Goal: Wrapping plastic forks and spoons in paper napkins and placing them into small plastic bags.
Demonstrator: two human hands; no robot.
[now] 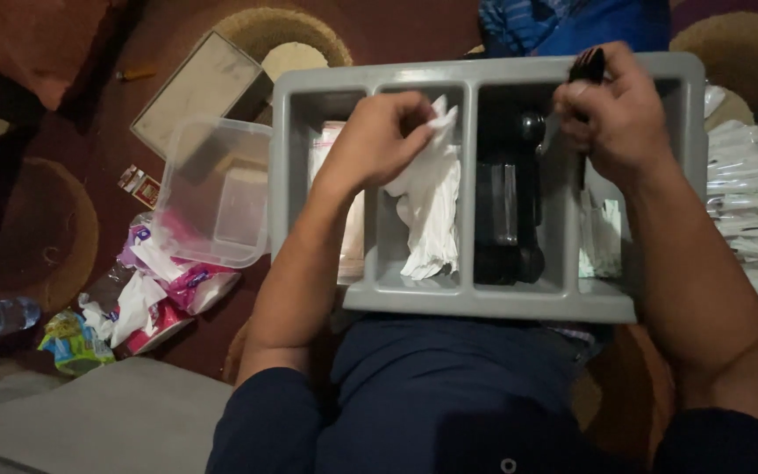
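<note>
Left hand [381, 140] pinching a napkin [432, 189] over the tray [484, 303], right hand [611, 110] clenched on black forks [588, 63]; best lifted one at a time.

Person seen from above, dark navy short-sleeved top, sleeves ending above the elbows, forearms bare, left hand [377, 140] and right hand [611, 110] bare, no rings or watch visible, small round button at the hem

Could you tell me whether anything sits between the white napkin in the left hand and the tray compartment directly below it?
Nothing visible does. The left hand holds the white napkin straight over the grey tray, where more white napkins already lie.
</note>
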